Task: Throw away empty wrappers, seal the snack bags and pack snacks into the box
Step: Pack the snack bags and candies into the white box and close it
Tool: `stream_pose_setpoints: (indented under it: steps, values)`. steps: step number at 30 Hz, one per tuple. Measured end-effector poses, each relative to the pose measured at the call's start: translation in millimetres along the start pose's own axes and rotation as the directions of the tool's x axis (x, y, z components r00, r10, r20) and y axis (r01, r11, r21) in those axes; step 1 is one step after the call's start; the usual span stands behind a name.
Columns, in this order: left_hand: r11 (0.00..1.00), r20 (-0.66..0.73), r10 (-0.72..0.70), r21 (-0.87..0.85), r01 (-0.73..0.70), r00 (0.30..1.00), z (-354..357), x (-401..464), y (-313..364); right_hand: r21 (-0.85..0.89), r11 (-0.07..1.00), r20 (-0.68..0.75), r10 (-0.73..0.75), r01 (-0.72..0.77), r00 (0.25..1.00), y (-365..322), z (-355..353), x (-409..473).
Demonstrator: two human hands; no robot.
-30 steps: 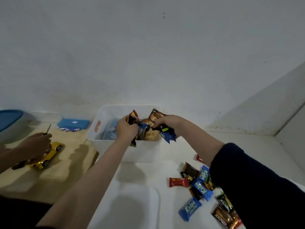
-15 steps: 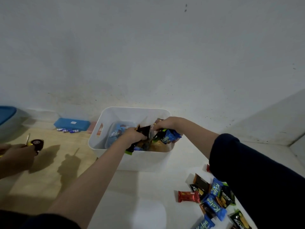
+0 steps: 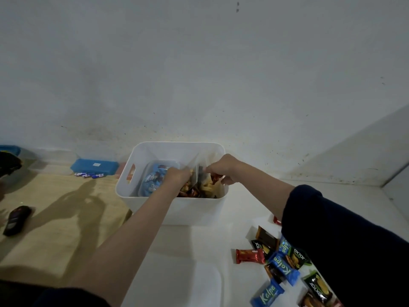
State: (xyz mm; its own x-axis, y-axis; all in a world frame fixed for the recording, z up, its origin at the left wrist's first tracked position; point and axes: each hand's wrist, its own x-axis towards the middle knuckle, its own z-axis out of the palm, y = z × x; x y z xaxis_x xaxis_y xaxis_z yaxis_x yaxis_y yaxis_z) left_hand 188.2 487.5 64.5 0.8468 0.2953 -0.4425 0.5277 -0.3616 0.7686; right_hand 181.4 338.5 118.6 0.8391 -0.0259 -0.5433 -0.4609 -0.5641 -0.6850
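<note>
A white box (image 3: 188, 210) stands in the middle against the wall. Inside lie a blue snack bag (image 3: 152, 180) and a clear bag of yellowish snacks (image 3: 208, 185). My left hand (image 3: 177, 176) reaches down into the box with its fingers curled on small snack packs (image 3: 188, 191). Over the box's right side, my right hand (image 3: 223, 168) grips a red-wrapped pack (image 3: 215, 177). More small packs lie loose on the white surface at the right, among them a red one (image 3: 250, 256) and a blue one (image 3: 266, 295). My right sleeve hides part of that pile.
A blue case (image 3: 94, 166) and small batteries (image 3: 89, 175) lie by the wall left of the box. A dark handheld object (image 3: 16, 220) rests on the wooden surface at the far left. A white lid (image 3: 177, 282) lies in front of the box.
Both hands have lowered their handfuls of snack packs from above the rim down into the box. The other person's hand at the far left has gone from view.
</note>
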Motion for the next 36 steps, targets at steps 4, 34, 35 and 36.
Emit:
stream_pose_setpoints:
  steps: [4, 34, 35, 36]
  values:
    - [0.982, -0.090, 0.187, 0.020, -0.186, 0.978, 6.9, -27.1, -8.5, -0.041, 0.999, -0.045, -0.037, 0.035, 0.998, 11.1, -10.7, -11.8]
    - [0.800, -0.084, 0.252, 0.579, -0.158, 0.964, 268.3, -198.3, -193.1, -0.519, 0.848, -0.175, -0.228, 0.107, 0.958, 440.6, -28.8, -96.5]
    - [0.788, -0.097, 0.255, 0.598, -0.148, 0.962, 272.7, -195.4, -191.2, -0.519, 0.849, -0.189, -0.232, 0.103, 0.954, 443.8, -32.5, -91.7]
    - [0.781, -0.106, 0.257, 0.608, -0.142, 0.961, 276.6, -192.1, -188.7, -0.518, 0.850, -0.206, -0.235, 0.098, 0.950, 445.8, -38.1, -85.8]
